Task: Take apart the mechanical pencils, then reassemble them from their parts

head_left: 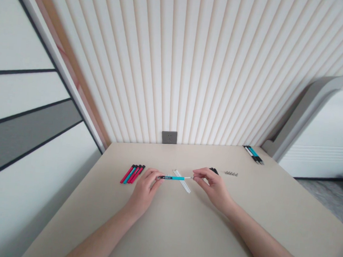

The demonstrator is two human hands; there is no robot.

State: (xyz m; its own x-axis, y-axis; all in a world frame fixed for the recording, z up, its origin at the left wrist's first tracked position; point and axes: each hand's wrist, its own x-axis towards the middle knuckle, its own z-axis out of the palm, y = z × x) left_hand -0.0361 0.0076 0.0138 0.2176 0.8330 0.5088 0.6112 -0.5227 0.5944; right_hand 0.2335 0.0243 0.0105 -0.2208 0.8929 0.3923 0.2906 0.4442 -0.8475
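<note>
We are holding a slim teal-and-black pen (pixel 172 177) level above a flat beige tabletop (pixel 178 232), gripping it from both ends. Our left hand (pixel 145 190) is closing narrowly around the black end of the barrel, with the fingers curled over it. Our right hand (pixel 212 188) is pinching the thin pale tip between thumb and forefinger, in an equally narrow hold. With a hand at each end, we seem to be keeping the pen steady and in line, though we cannot tell from this view whether either hand is turning or pulling it.

The pen is passing over a few long, thin white rods (pixel 181 180) lying on the tabletop between our hands. The other pieces are lying in separate groups, apparently sorted by kind so that each is easy to reach. A tight bundle of red and teal pens (pixel 132 174) is lying just beyond our left hand, while a dark black piece (pixel 214 170) is partly hidden behind our right fingers. A short row of small grey metal parts (pixel 231 173) is lying further right. A bundle of black, white and teal pens (pixel 254 155) is sitting at the far right corner of the tabletop.
</note>
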